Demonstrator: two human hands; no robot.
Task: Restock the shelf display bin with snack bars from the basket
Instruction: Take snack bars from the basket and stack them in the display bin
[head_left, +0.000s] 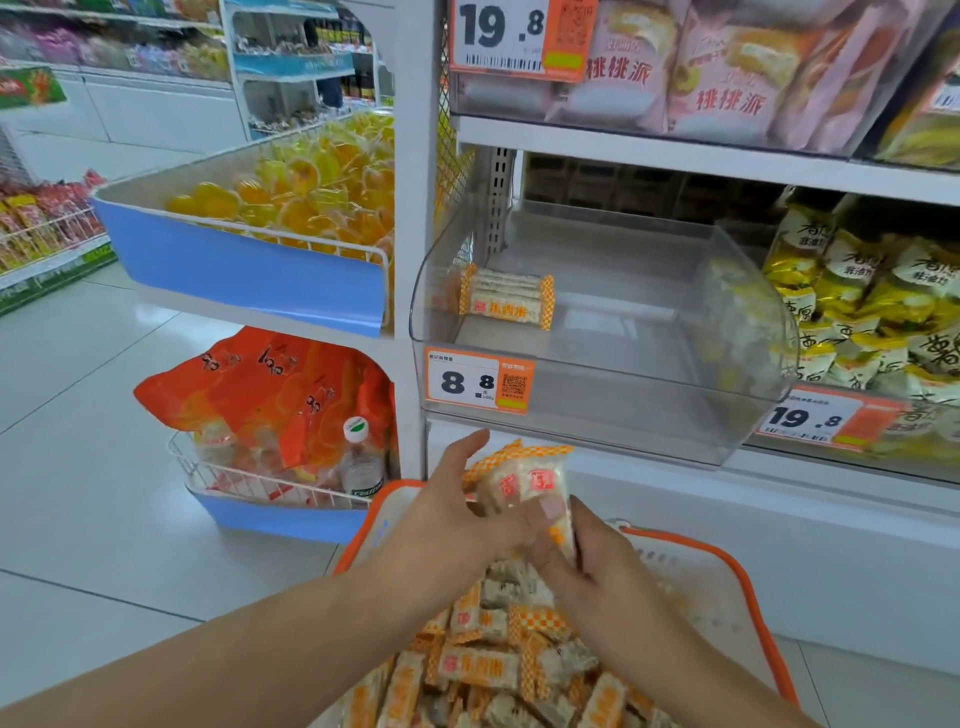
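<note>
Both hands over orange-rimmed white basket (748, 582): right hand (597, 556) grips orange-checked clear-wrapped snack bar (524, 483), left hand (447, 514) fingers straight, touching it.

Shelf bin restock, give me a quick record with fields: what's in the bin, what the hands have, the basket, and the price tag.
bin: clear display bin on the shelf, holding one snack bar pack at its back left
left hand: left hand touches the held pack, fingers fairly straight
right hand: right hand has its grip on the held pack's lower end
basket: orange-rimmed basket below the bin, full of snack bars
price tag: price tag on bin front reads 8.8
</note>
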